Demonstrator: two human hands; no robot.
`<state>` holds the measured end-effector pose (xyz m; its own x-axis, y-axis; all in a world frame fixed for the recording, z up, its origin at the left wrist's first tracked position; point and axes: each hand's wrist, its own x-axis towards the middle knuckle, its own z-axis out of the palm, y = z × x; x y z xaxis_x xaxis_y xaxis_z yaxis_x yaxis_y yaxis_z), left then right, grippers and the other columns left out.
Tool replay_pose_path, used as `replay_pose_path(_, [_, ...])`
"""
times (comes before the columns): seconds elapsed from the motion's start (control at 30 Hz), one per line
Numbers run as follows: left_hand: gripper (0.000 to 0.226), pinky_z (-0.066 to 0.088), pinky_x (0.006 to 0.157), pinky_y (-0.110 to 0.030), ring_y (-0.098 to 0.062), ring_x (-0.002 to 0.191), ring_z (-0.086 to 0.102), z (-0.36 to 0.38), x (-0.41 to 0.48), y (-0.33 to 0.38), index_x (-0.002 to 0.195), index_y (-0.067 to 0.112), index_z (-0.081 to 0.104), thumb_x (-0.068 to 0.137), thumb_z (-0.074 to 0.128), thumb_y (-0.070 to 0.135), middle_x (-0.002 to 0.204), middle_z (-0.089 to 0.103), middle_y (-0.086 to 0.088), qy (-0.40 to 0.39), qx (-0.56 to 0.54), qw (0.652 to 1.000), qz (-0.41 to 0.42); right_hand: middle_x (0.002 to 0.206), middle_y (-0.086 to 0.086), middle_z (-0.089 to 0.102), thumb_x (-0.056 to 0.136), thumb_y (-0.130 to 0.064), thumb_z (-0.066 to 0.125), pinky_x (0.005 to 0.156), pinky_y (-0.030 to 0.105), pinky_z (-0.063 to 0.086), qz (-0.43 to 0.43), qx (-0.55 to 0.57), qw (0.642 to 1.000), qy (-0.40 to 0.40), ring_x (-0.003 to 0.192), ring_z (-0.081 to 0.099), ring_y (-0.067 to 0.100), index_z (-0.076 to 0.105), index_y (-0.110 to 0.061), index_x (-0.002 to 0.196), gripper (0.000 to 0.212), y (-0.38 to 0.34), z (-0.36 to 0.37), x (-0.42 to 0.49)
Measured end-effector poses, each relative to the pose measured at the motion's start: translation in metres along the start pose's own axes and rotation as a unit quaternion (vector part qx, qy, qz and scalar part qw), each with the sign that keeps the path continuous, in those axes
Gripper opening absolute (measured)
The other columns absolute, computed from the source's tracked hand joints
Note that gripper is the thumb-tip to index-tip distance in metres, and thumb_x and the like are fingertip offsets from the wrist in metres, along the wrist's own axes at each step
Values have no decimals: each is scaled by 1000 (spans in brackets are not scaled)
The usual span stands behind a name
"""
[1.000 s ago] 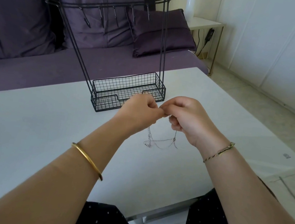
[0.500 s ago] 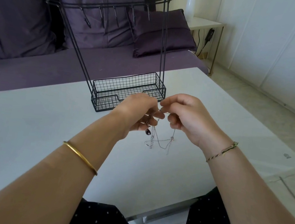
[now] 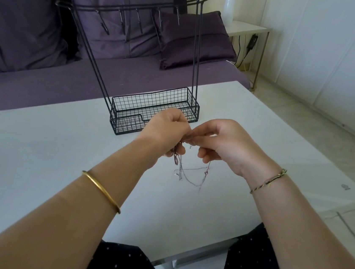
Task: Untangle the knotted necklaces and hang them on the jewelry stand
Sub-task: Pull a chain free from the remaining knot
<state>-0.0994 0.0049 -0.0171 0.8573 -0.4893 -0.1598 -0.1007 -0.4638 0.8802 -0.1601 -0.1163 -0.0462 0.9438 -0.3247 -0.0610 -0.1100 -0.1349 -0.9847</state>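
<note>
Thin silver necklaces [image 3: 192,174] hang in a tangled bunch between my two hands, just above the white table [image 3: 37,151]. My left hand [image 3: 166,130] pinches the chains at the top, and a dark pendant [image 3: 175,159] dangles under its fingers. My right hand [image 3: 222,142] pinches the same bunch from the right, fingertips touching those of the left. The black wire jewelry stand [image 3: 153,109] sits right behind my hands, with a mesh basket base and a top bar with several bare hooks [image 3: 138,21].
A purple sofa [image 3: 46,75] with cushions runs behind the table. At the back right there is a small white side table [image 3: 248,28] with cables. The table's right edge drops to a tiled floor [image 3: 305,127].
My hands stayed close in front of the stand. The left hand's fingers shifted on the chains, the dark pendant came into sight under them, and the hanging loops swung slightly.
</note>
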Motion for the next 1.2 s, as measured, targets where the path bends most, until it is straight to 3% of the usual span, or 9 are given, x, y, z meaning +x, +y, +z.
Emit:
replay_pose_path(0.13, [14,38,46,-23,-6,36,52,-1,0,1,82,17,53,91,47,8,79,65,-3,18,-16,1000,2,63,7,60,85,0,65,42,19,46,-3,-20,1000,11,41,54,7,65,0,87,2,-1,0,-1])
replay_pose_path(0.23, [13,38,44,-21,-6,38,54,-1,1,-1,86,18,52,93,46,10,79,69,-2,35,-11,999,13,54,4,57,89,1,58,40,19,43,8,-13,1000,17,36,51,7,63,-4,81,10,-1,0,-1])
replay_pose_path(0.5, [11,32,38,-16,-11,41,39,-3,9,-7,86,17,49,96,46,13,69,59,-1,79,-15,993,83,71,12,58,91,1,53,35,17,31,60,41,997,2,33,38,7,57,-3,78,14,-3,4,-1])
replay_pose_path(0.73, [15,38,46,-24,-12,45,41,-3,8,-10,84,22,46,98,45,18,65,60,0,121,-4,989,89,73,13,56,90,2,51,35,16,25,76,54,996,-11,34,31,8,53,-2,81,10,-6,4,0])
replay_pose_path(1.03, [12,37,48,-25,-12,46,42,2,7,-7,87,22,49,99,46,20,59,53,2,72,-3,992,108,82,11,59,86,2,54,43,21,43,48,72,996,27,44,56,12,57,-7,81,11,-2,2,1])
replay_pose_path(1.2, [9,37,41,-19,-9,37,45,3,6,-6,90,18,51,97,46,17,47,50,7,40,9,995,94,85,11,61,86,0,55,44,24,45,14,134,989,52,48,56,14,57,-8,80,10,-6,3,0])
